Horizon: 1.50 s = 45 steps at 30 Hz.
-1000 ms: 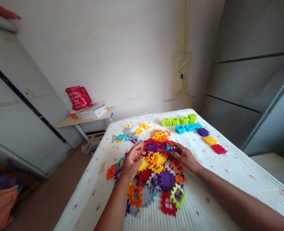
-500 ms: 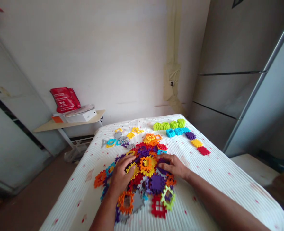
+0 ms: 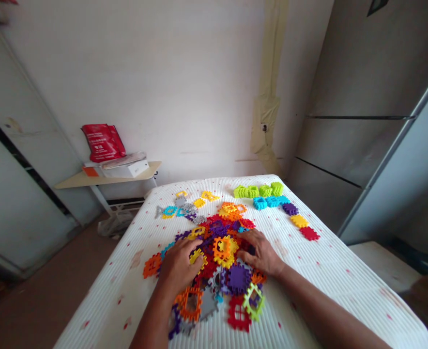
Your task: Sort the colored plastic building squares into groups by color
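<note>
A heap of interlocking plastic tiles in many colours lies at the middle of the table, solid squares mixed with window-like frames. My left hand rests on the heap's left side, thumb and fingers apart, beside a yellow tile. On the right side, my right hand lies over the heap with its thumb spread from curved fingers; some fingertips are hidden. Between the hands sits an orange frame tile on a yellow one. Nearer me are a purple square tile, a red window tile and a green frame tile.
Stacked lime-green tiles and blue tiles stand at the far right, with single purple, yellow and red tiles beyond. Loose tiles lie far left. A side table holds a red bag.
My right hand has shifted slightly, its fingers now covering the purple tile near it more. My left hand is slightly lower on the heap. The camera view has turned a little.
</note>
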Tool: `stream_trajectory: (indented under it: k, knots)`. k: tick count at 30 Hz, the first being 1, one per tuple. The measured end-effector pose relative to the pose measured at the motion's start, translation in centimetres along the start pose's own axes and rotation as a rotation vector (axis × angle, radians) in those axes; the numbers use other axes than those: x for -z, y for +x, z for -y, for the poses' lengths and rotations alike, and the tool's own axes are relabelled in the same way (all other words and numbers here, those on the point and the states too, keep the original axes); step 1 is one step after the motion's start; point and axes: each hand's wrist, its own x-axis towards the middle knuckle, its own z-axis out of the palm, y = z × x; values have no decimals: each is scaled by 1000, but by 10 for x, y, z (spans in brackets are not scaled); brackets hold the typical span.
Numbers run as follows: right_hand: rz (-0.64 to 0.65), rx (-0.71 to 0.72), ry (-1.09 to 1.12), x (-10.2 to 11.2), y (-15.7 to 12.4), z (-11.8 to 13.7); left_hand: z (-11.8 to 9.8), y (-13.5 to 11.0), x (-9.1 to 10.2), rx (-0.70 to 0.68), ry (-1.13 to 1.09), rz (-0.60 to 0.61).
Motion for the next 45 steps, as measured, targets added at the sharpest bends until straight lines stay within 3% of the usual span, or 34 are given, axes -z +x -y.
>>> stream_trajectory:
  k: [6, 13, 16, 19, 22, 25, 28, 30, 32, 36, 40, 45]
  knots:
    - [10, -43, -47, -11, 9, 15, 2, -2, -3, 82, -155, 37]
    - [-126, -179, 269, -16, 12, 24, 9, 1, -9, 156, -337, 91]
    - [-196, -140, 351, -9, 14, 27, 7, 2, -6, 232, -490, 90]
    - [-355, -48, 239, 9, 13, 21, 2, 3, 0, 299, -587, 48]
    - [-484, -72, -28, 30, 7, -6, 1, 2, 4, 354, -663, -60]
    - [-426, -160, -337, 44, -2, -41, 5, 2, 3, 402, -739, -185]
    - [-214, -200, -558, 49, -15, -64, 9, 2, 0, 427, -795, -266]
    - [-60, -177, -583, 51, -26, -68, 11, 2, -1, 471, -815, -279]
    - [3, -149, -491, 54, -38, -67, 13, 2, -3, 514, -851, -291]
    - [-111, -223, -219, 64, -56, -71, 14, 4, -4, 550, -1056, -357]
    - [-238, -345, -208, 65, -54, -80, 11, 6, -3, 595, -1202, -370]
    - [-121, -384, -367, 49, -37, -74, 10, 6, -1, 602, -1259, -339]
